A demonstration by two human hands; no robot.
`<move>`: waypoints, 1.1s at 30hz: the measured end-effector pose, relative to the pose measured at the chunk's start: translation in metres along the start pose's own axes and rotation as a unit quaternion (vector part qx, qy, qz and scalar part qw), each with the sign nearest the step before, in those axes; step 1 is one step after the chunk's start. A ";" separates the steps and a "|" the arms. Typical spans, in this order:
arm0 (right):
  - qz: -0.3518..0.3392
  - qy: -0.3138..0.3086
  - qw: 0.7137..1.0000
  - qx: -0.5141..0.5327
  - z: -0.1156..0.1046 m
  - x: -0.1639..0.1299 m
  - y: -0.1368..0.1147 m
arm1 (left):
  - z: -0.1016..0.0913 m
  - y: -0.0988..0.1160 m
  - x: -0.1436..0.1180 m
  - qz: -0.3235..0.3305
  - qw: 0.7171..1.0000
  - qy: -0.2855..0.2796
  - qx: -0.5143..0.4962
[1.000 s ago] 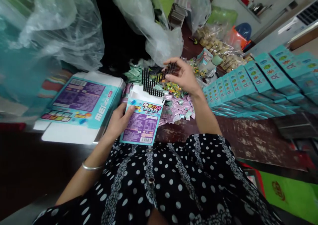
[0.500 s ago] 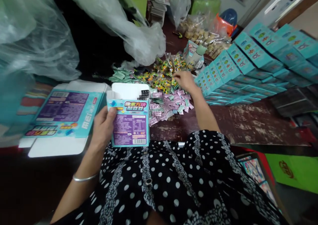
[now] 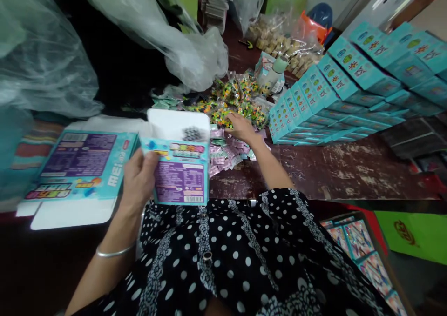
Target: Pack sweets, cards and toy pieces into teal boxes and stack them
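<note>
My left hand (image 3: 139,176) grips the left side of an upright small box (image 3: 179,174), turquoise with a purple printed panel. Its white top flap stands open, and a dark studded piece (image 3: 193,133) shows at the opening. To the right of the box, my right hand (image 3: 241,128) is at the near edge of a heap of clear packets of coloured beads (image 3: 244,90). Its fingers are bent together, and what they hold is hidden. Below that hand lie many small pink and green sachets (image 3: 226,154).
Flattened turquoise cartons (image 3: 84,162) lie at the left. Stacked turquoise boxes (image 3: 314,97) rise at the right, with a pale green-capped bottle (image 3: 274,76) near them. Clear plastic sheeting (image 3: 195,55) hangs at upper left. A carton of printed packs (image 3: 361,239) sits at lower right.
My right hand has moved left and nearer, from the bead packets toward the box. My left hand keeps its grip on the box. The whole view has shifted slightly.
</note>
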State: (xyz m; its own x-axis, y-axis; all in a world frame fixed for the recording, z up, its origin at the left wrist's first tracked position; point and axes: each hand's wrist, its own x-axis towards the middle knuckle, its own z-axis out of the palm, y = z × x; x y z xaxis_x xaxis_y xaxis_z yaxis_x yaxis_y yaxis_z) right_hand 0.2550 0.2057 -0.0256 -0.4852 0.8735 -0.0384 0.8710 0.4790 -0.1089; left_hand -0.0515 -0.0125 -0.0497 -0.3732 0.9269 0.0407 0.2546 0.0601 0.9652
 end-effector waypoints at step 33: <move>-0.264 -0.008 0.953 0.146 -0.090 -0.041 -0.077 | 0.029 0.018 0.002 0.107 0.987 -0.120 0.030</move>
State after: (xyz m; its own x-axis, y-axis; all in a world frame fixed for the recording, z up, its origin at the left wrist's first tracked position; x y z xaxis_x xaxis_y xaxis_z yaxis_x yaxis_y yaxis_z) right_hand 0.2148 0.1405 0.0740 -0.8533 0.5148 0.0829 0.4478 0.8049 -0.3893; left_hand -0.0219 0.0008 -0.0399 -0.0856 0.9813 0.1726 0.3590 -0.1312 0.9241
